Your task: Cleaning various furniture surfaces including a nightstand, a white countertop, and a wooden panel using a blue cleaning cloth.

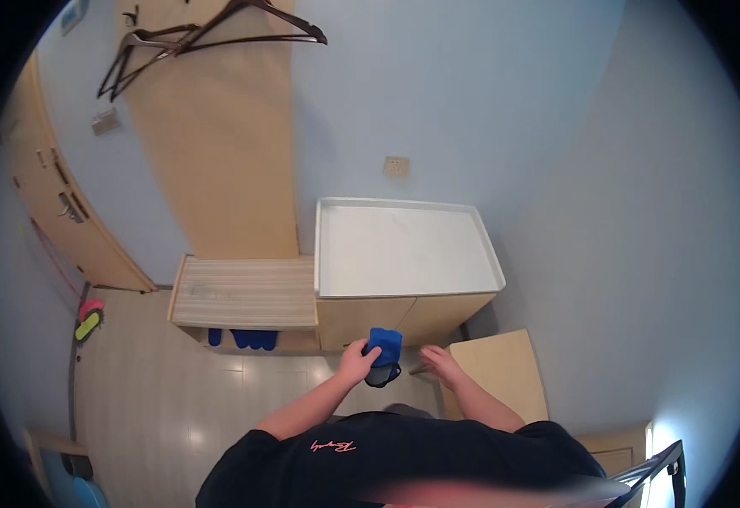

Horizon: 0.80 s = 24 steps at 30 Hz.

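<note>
My left hand [357, 361] grips a blue slipper [384, 350] with a dark sole, held in front of the wooden cabinet [370, 317]. My right hand [440, 364] is beside it, fingers loosely curled, resting on the edge of an opened cabinet door [505, 372] and holding nothing that I can see. The cabinet carries a white tray-like top [404, 250] with a raised rim.
A low striped bench [247, 292] stands left of the cabinet with blue slippers [247, 339] beneath it. Dark hangers [209, 34] hang on a wooden wall panel. A wooden door [57, 212] is at far left, with pink and green footwear [89, 320] on the floor.
</note>
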Tool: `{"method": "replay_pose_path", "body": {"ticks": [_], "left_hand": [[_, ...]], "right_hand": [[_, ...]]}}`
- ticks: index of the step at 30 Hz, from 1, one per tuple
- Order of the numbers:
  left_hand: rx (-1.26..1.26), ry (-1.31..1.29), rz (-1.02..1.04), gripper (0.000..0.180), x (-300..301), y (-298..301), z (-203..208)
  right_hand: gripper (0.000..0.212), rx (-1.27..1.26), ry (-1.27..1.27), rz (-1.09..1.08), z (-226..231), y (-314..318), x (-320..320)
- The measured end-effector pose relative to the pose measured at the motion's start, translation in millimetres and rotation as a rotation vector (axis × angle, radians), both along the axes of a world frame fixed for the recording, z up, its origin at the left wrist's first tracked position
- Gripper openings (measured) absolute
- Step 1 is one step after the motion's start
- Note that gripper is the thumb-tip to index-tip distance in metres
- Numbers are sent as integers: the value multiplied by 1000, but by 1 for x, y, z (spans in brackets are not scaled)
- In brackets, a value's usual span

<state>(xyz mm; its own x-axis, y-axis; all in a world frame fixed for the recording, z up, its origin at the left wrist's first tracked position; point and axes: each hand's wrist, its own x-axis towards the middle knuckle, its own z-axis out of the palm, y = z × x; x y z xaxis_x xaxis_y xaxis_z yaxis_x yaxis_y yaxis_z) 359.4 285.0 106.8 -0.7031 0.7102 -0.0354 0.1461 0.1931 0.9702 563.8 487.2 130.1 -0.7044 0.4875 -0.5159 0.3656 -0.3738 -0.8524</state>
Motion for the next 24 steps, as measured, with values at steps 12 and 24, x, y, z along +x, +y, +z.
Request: {"method": "replay_pose_path", "body": {"ticks": [12, 24], "left_hand": [[-85, 75, -69, 40, -30, 87, 28], [-89, 144, -244, 40, -77, 274, 106]], "right_hand": [[42, 132, 151, -11, 49, 15, -109], [44, 279, 162, -209, 40, 314, -132]]}}
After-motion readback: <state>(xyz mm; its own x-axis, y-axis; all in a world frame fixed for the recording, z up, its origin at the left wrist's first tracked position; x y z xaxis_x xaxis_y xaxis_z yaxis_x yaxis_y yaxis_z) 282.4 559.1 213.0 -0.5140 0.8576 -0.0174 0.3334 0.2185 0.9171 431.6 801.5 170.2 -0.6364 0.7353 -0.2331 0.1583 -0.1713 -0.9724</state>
